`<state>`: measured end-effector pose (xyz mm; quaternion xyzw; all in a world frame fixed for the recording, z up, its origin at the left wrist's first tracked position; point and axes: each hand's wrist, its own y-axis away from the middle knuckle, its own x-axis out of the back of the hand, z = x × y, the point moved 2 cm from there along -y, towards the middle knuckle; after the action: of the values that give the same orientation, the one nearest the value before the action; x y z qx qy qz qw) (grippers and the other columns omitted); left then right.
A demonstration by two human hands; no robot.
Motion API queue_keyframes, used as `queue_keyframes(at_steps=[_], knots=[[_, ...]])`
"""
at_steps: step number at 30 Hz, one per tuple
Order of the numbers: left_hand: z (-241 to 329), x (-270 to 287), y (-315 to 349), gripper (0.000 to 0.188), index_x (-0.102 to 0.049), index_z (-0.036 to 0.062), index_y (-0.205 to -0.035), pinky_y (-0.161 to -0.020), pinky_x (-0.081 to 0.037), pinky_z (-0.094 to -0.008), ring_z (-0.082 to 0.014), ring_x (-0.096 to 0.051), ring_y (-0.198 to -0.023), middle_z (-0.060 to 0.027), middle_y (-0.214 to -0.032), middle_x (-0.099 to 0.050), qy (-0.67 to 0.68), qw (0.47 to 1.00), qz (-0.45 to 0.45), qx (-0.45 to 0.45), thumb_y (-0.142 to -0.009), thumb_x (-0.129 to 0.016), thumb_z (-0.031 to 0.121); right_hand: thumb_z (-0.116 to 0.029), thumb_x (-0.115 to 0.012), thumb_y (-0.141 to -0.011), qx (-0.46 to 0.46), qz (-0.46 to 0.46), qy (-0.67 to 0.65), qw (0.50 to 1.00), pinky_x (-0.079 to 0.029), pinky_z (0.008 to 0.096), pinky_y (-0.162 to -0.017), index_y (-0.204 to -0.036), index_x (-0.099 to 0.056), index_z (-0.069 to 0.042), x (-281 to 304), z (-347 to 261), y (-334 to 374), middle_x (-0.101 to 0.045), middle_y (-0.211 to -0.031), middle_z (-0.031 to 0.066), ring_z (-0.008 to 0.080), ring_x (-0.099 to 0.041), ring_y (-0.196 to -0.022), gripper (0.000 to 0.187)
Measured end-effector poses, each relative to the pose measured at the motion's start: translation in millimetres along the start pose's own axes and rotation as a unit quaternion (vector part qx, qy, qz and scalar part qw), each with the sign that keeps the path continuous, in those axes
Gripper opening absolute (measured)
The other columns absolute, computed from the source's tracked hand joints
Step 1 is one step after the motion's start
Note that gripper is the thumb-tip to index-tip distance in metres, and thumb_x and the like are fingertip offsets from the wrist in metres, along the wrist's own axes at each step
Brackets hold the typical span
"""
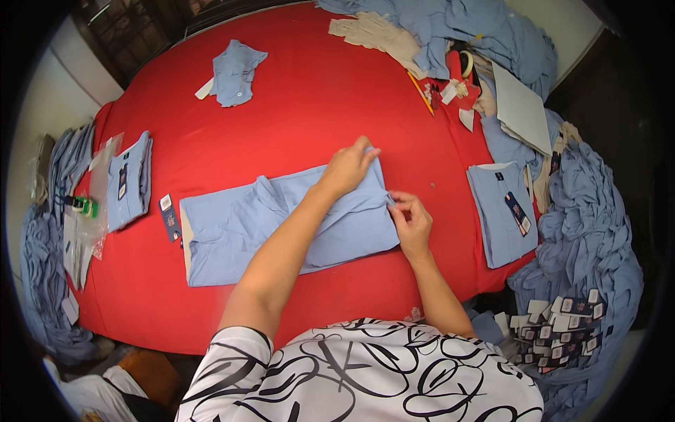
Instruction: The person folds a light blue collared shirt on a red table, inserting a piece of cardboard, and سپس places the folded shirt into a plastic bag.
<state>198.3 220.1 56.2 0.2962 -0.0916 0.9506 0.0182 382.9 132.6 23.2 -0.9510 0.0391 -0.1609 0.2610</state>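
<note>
A light blue garment point(235, 225), looking like folded trousers, lies lengthwise before me with creases across its middle. A pale inner lining shows at its left end, beside a dark hang tag point(169, 218). My left hand point(349, 169) reaches over the cloth, fingers closed on its far right corner. At the right end edge, my right hand point(411, 221) pinches the cloth between thumb and fingers.
A red cloth point(302, 105) covers the table. Folded blue garments point(500, 211) lie right, another folded stack point(130, 183) left. A small blue piece point(235, 74) lies at the far side. Blue garments point(580, 218) and many tags point(555, 330) heap up right, near a pencil point(420, 93).
</note>
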Motion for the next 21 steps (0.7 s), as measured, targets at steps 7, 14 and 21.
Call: queue_keyframes(at_steps=[7, 14, 21], knots=[[2.6, -1.0, 7.1, 0.034, -0.057, 0.0009, -0.094, -0.061, -0.047, -0.0455, -0.0391, -0.061, -0.066, -0.0195, -0.066, -0.06, 0.044, 0.998, 0.039, -0.028, -0.095, -0.063, 0.035, -0.014, -0.057, -0.097, -0.219, -0.258, 0.032, 0.94, -0.05, 0.0263, -0.065, -0.083, -0.061, 0.001, 32.0, -15.3, 16.0, -0.065, -0.079, 0.0057, 0.0102, -0.059, -0.068, 0.021], [29.5, 8.6, 40.6, 0.019, -0.062, 0.003, -0.098, -0.077, -0.046, -0.041, -0.0301, -0.058, -0.088, -0.0136, -0.094, -0.061, -0.141, 0.956, 0.146, -0.211, -0.086, -0.066, 0.017, -0.002, -0.055, -0.095, -0.309, -0.217, -0.14, 0.915, -0.051, 0.0231, -0.067, -0.101, -0.06, 0.003, 10.7, 15.3, -28.1, -0.065, -0.092, 0.0061, 0.0101, -0.06, -0.074, 0.009], [26.8, -44.7, 134.7, 0.025, -0.064, 0.0052, -0.103, -0.078, -0.042, -0.0386, -0.0257, -0.052, -0.086, -0.0065, -0.089, -0.055, -0.225, 0.952, 0.054, -0.201, -0.078, -0.064, 0.006, 0.0, -0.061, -0.09, -0.23, -0.301, -0.067, 0.923, -0.05, 0.0232, -0.066, -0.094, -0.064, 0.002, 10.4, 47.2, -60.2, -0.066, -0.092, 0.0054, 0.0086, -0.059, -0.074, 0.006]])
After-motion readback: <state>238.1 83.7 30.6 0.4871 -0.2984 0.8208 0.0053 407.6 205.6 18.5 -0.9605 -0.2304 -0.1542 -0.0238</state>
